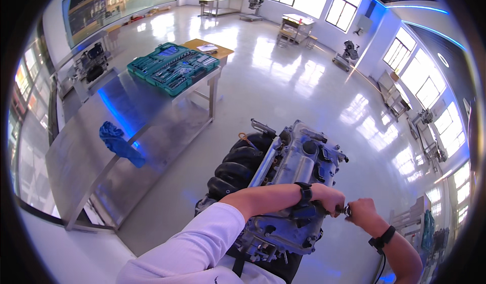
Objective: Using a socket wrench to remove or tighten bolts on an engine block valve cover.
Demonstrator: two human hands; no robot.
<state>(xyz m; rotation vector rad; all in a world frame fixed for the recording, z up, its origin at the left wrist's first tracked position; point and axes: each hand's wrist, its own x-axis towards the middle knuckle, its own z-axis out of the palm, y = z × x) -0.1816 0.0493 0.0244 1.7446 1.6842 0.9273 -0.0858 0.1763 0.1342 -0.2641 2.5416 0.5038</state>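
Note:
An engine (298,167) with a silver-grey top cover and black intake pipes stands in front of me. My left arm reaches across it, and my left hand (329,198) is closed at its right edge. Just to the right, my right hand (362,214) is closed too, its knuckles turned up. Between both hands shows the round, shiny end of a metal tool (347,211). Fingers on both sides cover the rest of it, so its exact kind is hidden. Each wrist wears a black band.
A metal workbench (76,147) stands at the left, carrying an open green tool case (174,66) and a crumpled blue cloth (120,143). Papers (206,47) lie on a wooden-topped table (223,51) behind. More engines on stands (348,52) and benches line the far walls.

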